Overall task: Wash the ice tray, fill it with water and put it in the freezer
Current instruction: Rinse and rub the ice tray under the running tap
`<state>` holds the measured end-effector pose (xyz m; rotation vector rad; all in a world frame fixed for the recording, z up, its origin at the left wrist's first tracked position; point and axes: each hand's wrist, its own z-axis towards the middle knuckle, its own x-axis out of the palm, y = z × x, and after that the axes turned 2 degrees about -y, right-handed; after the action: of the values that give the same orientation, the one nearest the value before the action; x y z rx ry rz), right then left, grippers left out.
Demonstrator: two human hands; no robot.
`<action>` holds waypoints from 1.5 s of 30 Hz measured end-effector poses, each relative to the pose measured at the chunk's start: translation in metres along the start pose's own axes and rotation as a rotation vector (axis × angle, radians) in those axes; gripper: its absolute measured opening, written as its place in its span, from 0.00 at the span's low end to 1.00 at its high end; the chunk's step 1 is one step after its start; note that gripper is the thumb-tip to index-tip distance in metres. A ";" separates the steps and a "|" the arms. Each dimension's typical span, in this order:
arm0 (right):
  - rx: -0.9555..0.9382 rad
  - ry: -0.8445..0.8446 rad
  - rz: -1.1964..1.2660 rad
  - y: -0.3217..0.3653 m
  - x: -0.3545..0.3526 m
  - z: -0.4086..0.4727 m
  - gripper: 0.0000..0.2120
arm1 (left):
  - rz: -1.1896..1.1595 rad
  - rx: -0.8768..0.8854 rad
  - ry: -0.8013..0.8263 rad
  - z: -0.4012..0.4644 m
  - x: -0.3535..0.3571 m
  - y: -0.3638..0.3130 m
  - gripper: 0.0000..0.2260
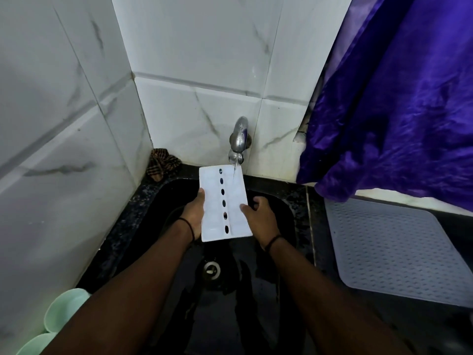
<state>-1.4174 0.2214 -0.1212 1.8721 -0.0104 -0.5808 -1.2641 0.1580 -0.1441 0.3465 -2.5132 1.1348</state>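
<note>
Head view: tray point(223, 204) runs lengthwise toward the tap point(239, 135); left hand point(193, 213) and right hand point(258, 216) fingers clamp its long edges above the sink point(289, 208).

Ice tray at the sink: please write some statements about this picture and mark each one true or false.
1. Both hands hold the white ice tray, the left hand and the right hand on its long sides. True.
2. The tap is off. False: water runs onto the tray's far end.
3. The tray is held over the black sink. True.
4. A checked cloth lies on the grey mat. False: it sits in the corner left of the tap.
5. The curtain is green. False: purple.
</note>
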 end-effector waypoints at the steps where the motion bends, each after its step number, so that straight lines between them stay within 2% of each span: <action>1: 0.087 0.069 0.117 0.000 0.003 0.002 0.21 | 0.021 -0.004 0.022 -0.001 0.000 0.001 0.22; 3: 0.129 0.132 0.288 -0.001 0.009 -0.001 0.15 | 0.069 -0.006 0.043 -0.004 0.000 0.005 0.22; 5: 0.145 0.079 0.338 -0.008 0.011 -0.007 0.12 | 0.090 0.000 0.066 -0.006 0.000 0.009 0.21; 8: 0.258 0.058 0.479 -0.027 0.010 -0.011 0.15 | 0.109 0.004 0.091 -0.010 0.004 0.014 0.21; 11: 0.366 0.056 0.509 -0.039 0.005 -0.009 0.16 | 0.281 0.007 0.120 -0.015 0.015 0.015 0.20; 15: 0.382 0.082 0.454 -0.021 0.010 -0.001 0.14 | 0.429 0.093 -0.097 -0.010 0.019 0.007 0.18; 18: 0.337 0.111 0.338 -0.004 0.013 0.010 0.07 | 0.744 0.170 -0.226 0.004 0.006 0.002 0.17; 19: 0.306 0.120 0.261 0.000 0.013 0.012 0.05 | 0.827 0.166 -0.222 0.007 0.002 0.003 0.17; 21: 0.183 0.117 -0.003 0.005 0.011 0.015 0.06 | 0.885 0.122 -0.184 0.004 0.001 0.006 0.17; 23: 0.036 0.107 -0.301 0.009 0.009 0.010 0.10 | 0.814 0.103 -0.157 -0.006 0.007 0.007 0.17; 27: -0.203 0.113 -0.647 0.008 0.018 -0.015 0.15 | 0.364 -0.034 -0.001 -0.015 0.029 0.001 0.23; 30: -0.426 0.103 -0.780 0.000 0.026 -0.032 0.25 | 0.265 0.115 -0.077 -0.011 0.038 0.000 0.17; 32: -0.464 0.219 -0.686 -0.005 0.024 -0.035 0.30 | 0.268 0.221 -0.180 -0.008 0.033 -0.001 0.14; 34: -0.340 0.297 -0.410 -0.007 0.015 -0.035 0.25 | 0.273 0.254 -0.192 -0.007 0.024 -0.004 0.14; 36: -0.287 0.094 -0.269 -0.011 0.004 -0.026 0.15 | 0.245 0.234 -0.110 -0.011 0.018 -0.005 0.14; 37: -0.296 -0.047 -0.304 -0.011 -0.003 -0.020 0.13 | 0.233 0.219 -0.057 -0.015 0.018 -0.006 0.14; 38: -0.279 -0.137 -0.324 -0.011 -0.008 -0.013 0.14 | 0.220 0.209 -0.006 -0.019 0.017 -0.007 0.14; 39: -0.211 -0.158 -0.291 -0.009 -0.012 -0.008 0.17 | 0.207 0.201 0.039 -0.022 0.018 -0.007 0.15; 41: 0.039 0.000 0.009 -0.002 -0.017 -0.002 0.23 | 0.179 0.188 0.103 -0.024 0.019 -0.007 0.16; 42: 0.139 0.124 0.204 0.001 -0.018 0.001 0.23 | 0.169 0.186 0.123 -0.023 0.020 -0.007 0.17; 43: 0.198 0.224 0.381 0.001 -0.019 0.002 0.20 | 0.167 0.188 0.133 -0.023 0.021 -0.007 0.17; 45: 0.223 0.302 0.523 0.000 -0.020 0.002 0.18 | 0.187 0.196 0.137 -0.022 0.024 -0.007 0.17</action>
<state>-1.4355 0.2254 -0.1135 2.0482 -0.3679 0.0668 -1.2785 0.1688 -0.1161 0.0799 -2.3586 1.4316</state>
